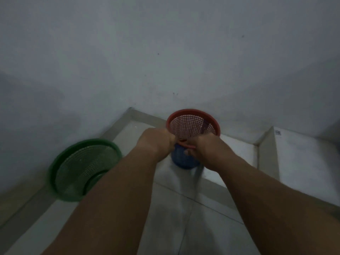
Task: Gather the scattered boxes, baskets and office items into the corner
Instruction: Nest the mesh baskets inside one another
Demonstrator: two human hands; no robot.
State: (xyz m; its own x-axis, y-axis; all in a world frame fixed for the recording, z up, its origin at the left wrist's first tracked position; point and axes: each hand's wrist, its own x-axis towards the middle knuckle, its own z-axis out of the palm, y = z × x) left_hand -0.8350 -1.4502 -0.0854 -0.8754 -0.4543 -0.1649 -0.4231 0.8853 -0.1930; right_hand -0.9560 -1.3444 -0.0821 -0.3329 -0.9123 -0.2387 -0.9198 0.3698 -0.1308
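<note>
Left grip: the person's left hand, with fingers curled tight on the near rim of the red basket.
Right grip: the right hand, pinching the same rim just beside the left one. A finger may touch the blue one too, but I cannot tell.
Red basket: up off the floor, close to the corner where the two walls meet. Its open side is tipped toward the person.
Blue basket: right under the red one. The red one looks tucked inside it, so two can be carried as one.
Why two hands: I think both hold the rim so the stack does not wobble or slip apart.
Green basket: on the floor by the left wall, near the corner, tipped so we see inside. It is apart from the hands.
White thing: low and boxy, on the right by the wall. It is too dim to tell what it is.
Step now: I think the stack is meant to go down in the corner.
Watch out: it should go down softly, close to the green basket, so it does not tip over.
</note>
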